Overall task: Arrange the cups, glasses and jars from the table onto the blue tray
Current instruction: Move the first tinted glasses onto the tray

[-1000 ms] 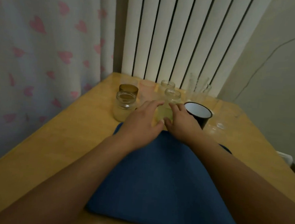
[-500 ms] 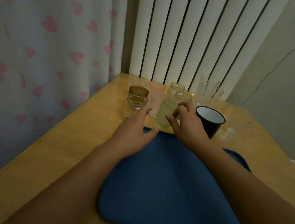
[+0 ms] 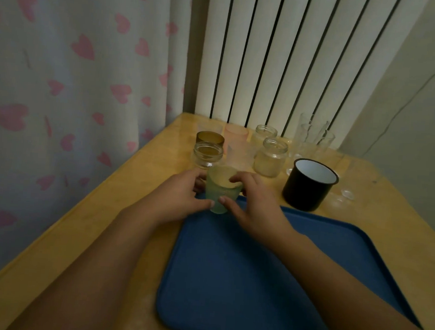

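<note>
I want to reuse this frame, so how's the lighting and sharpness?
Head view: dim and flat, no glare; the green cup between the left hand and right hand is soft; clear glasses barely separate from the radiator; wide-angle bending at the edges.

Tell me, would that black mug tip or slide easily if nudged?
Probably not tip: the black mug looks wide and squat, standing upright on the table. It might slide, since the tabletop looks glossy. It looks empty, so likely light.

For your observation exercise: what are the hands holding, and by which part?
Both hands, left hand and right hand, grip the frosted green cup by its side walls, over the blue tray's far corner.
</note>
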